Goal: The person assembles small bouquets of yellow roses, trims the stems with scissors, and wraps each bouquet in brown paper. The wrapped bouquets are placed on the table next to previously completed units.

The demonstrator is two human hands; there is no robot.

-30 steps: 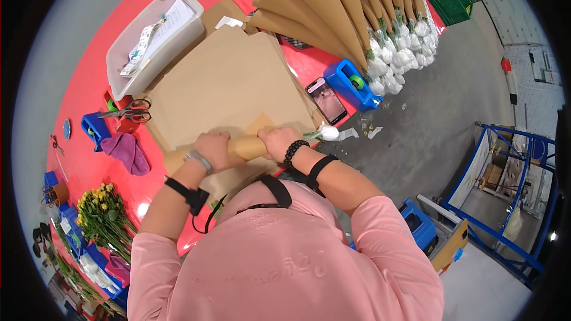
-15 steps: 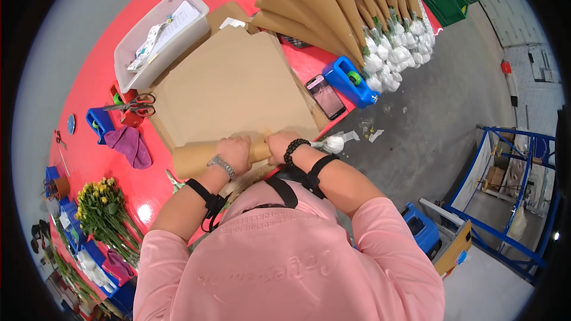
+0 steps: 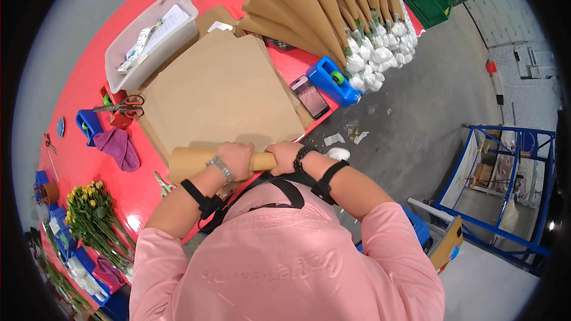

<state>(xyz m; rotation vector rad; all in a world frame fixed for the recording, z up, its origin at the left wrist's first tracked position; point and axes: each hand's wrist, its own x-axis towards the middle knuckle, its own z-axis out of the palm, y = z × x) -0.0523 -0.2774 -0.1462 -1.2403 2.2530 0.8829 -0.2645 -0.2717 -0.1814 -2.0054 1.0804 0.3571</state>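
A cone of brown kraft paper (image 3: 189, 163) lies across the near edge of the table, its wide end to the left. My left hand (image 3: 236, 160) is wrapped round its middle. At the narrow right end my right hand (image 3: 286, 157) is closed on the same roll. A white wrapped stem end (image 3: 338, 154) shows past my right wrist; what lies inside the paper is hidden. Beyond the roll lies a stack of flat kraft paper sheets (image 3: 220, 95).
Finished paper cones (image 3: 303, 6) with white wrapped ends lie at the far right, near a blue tape dispenser (image 3: 333, 80) and a phone (image 3: 310, 96). Left are a white bin (image 3: 116, 71), scissors (image 3: 132, 107), a purple cloth (image 3: 121, 147), green-handled snips (image 3: 162, 184) and yellow flowers (image 3: 89, 202).
The paper roll has come nearer my body, drawn in tighter, with both hands still on it. The view has shifted slightly, so the table's contents appear further left.
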